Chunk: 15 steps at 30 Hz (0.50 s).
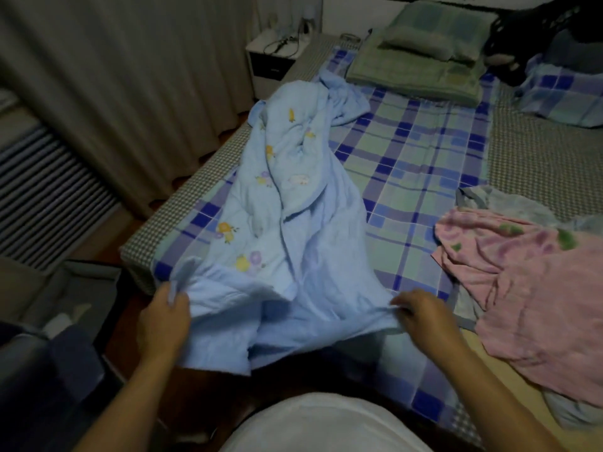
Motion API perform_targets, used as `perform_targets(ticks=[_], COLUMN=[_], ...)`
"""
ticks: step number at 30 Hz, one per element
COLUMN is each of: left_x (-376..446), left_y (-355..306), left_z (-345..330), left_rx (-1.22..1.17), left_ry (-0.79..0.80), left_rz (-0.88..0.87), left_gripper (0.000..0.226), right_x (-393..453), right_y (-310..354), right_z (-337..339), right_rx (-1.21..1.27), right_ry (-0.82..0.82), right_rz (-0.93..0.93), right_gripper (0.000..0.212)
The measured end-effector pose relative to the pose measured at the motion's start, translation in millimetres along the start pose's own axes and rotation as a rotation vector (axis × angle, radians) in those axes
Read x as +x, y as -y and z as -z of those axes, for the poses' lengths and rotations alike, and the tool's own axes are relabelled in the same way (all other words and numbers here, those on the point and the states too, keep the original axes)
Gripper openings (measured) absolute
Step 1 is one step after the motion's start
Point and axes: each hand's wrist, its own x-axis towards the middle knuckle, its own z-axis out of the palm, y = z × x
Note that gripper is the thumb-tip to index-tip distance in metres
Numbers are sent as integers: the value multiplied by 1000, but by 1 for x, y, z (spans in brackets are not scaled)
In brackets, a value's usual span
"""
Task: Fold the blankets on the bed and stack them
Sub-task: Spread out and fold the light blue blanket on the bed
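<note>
A light blue quilted blanket [293, 207] with small flower prints lies crumpled in a long strip down the bed [424, 151], its near end lifted over the foot of the bed. My left hand [164, 321] grips its near left corner. My right hand [424, 313] pinches the near edge farther right. A pink blanket [528, 288] with green and purple patches lies rumpled on the right of the bed. A green blanket [414, 73] lies folded at the head of the bed with a green pillow [434, 37] on it.
The bed has a blue and green plaid sheet. A white nightstand [274, 60] with cables stands at the far left corner. Curtains [130, 76] hang along the left. A plaid pillow [564, 93] and dark items lie at the far right. A box [65, 305] sits on the floor, left.
</note>
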Motion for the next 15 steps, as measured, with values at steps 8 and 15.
perform_targets(ticks=[8, 15], left_x=[-38, -67], left_y=[-32, -62], left_z=[-5, -2], left_rx=[-315, -594], left_ry=[65, 298], left_rz=[-94, -183], left_gripper=[18, 16], right_x=[8, -12], right_y=[112, 176], right_z=[4, 3], right_rx=[-30, 230], right_ry=[773, 625], right_rz=[440, 673], right_gripper=[29, 21])
